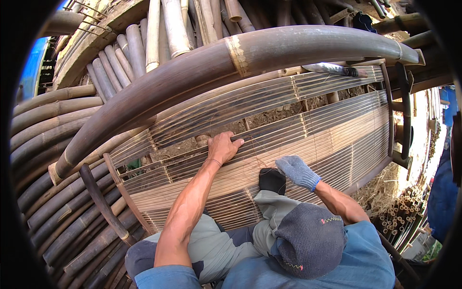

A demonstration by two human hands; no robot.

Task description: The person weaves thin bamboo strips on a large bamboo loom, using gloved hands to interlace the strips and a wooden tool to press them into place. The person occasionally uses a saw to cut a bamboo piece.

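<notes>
Bamboo slat mat (308, 130), pale thin strips laid parallel, gaps showing dirt below, lying just under thick dark bamboo pole (231, 62), bare left hand (224, 147) fingers curled gripping a slat mid-mat, gloved right hand (298, 172) pressed flat on slats, fingers loosely open, black-socked foot (272, 180) beside it

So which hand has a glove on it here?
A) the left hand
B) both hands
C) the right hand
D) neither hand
C: the right hand wears a grey knitted glove and rests on the bamboo slats, while the left hand is bare and grips a slat.
</notes>
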